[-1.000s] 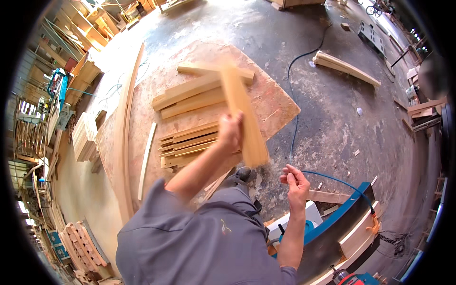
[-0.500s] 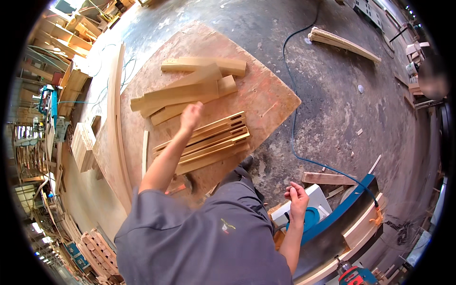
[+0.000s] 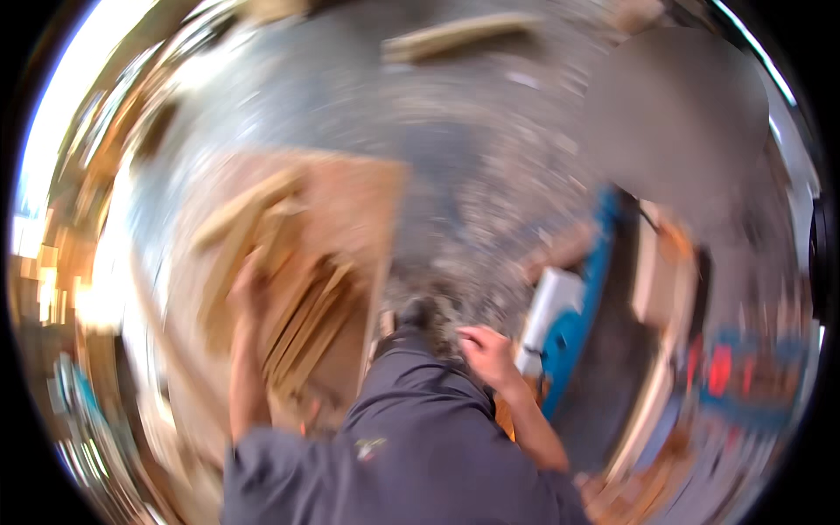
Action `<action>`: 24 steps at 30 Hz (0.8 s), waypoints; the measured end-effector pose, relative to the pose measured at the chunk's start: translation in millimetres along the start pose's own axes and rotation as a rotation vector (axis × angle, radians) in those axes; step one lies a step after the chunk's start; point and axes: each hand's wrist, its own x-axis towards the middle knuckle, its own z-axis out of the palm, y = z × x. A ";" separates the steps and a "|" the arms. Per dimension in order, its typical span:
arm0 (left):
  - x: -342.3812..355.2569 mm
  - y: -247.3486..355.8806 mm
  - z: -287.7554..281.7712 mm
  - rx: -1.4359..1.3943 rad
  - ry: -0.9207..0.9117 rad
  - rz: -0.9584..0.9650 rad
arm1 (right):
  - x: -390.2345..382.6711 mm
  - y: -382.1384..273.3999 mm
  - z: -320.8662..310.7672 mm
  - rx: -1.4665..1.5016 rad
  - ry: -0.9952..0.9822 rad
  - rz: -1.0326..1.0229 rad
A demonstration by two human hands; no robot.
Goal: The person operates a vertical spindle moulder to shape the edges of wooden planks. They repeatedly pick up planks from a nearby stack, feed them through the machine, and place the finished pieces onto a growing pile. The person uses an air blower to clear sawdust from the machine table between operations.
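Note:
My left hand (image 3: pixel 249 284) is on or just beside the pale boards (image 3: pixel 234 249) lying at the upper part of the plywood sheet (image 3: pixel 367 184); its fingers are smeared by motion. Below and right of it lies a second group of narrower boards (image 3: pixel 311 324), side by side. My right hand (image 3: pixel 486 354) hangs beside my leg, fingers loosely bent and apart with nothing visible in them, left of a white block (image 3: pixel 551 306) and a blue-edged dark bench piece (image 3: pixel 591 367). The whole picture is motion-blurred.
A pale length of timber (image 3: pixel 459 35) lies on the concrete floor (image 3: pixel 455 157) ahead. A long board (image 3: pixel 166 332) runs along the sheet's left side. Blurred timber stacks line the far left. A red and teal tool (image 3: pixel 726 376) is at the right, beside more wood.
The board my left hand lifted a second ago was laid onto the upper group. The view has since swung sharply, so the sheet now sits further left and everything is smeared.

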 end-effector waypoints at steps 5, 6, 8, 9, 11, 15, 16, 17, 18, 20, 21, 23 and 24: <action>9.9 153.5 -91.9 0.013 0.041 0.470 | -33.9 -66.4 -15.1 -0.286 0.378 -0.434; -0.3 198.1 -90.8 0.026 -0.090 0.573 | -47.0 -70.6 -20.1 -0.337 0.436 -0.503; -21.0 292.5 -70.7 0.083 -0.364 0.621 | -67.0 -73.5 -27.0 -0.487 0.529 -0.537; -27.3 324.0 -48.9 0.105 -0.500 0.738 | -75.2 -71.0 -31.6 -0.568 0.567 -0.545; -56.1 386.3 -17.1 0.134 -0.675 0.988 | -96.4 -53.6 -34.2 -0.675 0.636 -0.417; -114.6 488.8 38.0 0.042 -0.942 1.249 | -170.6 -11.1 -59.6 -0.860 0.647 -0.121; -126.0 509.4 47.1 -0.036 -1.027 1.291 | -188.8 -1.4 -61.9 -0.902 0.660 -0.057; -135.2 523.1 61.4 -0.044 -1.006 1.385 | -207.5 5.6 -64.8 -0.817 0.656 0.035; -142.1 535.2 76.0 -0.050 -0.976 1.468 | -226.7 12.4 -69.6 -0.732 0.643 0.113; -144.6 563.7 103.5 -0.429 -0.768 1.458 | -262.5 30.5 -75.8 -0.630 0.740 0.283; -133.1 580.8 116.2 -0.517 -0.654 1.449 | -279.1 36.4 -75.4 -0.652 0.790 0.372; -98.7 615.2 152.5 -0.586 -0.469 1.347 | -308.8 50.8 -67.7 -0.672 0.870 0.526; -76.8 631.4 174.4 -0.572 -0.382 1.251 | -321.7 59.4 -65.8 -0.676 0.901 0.574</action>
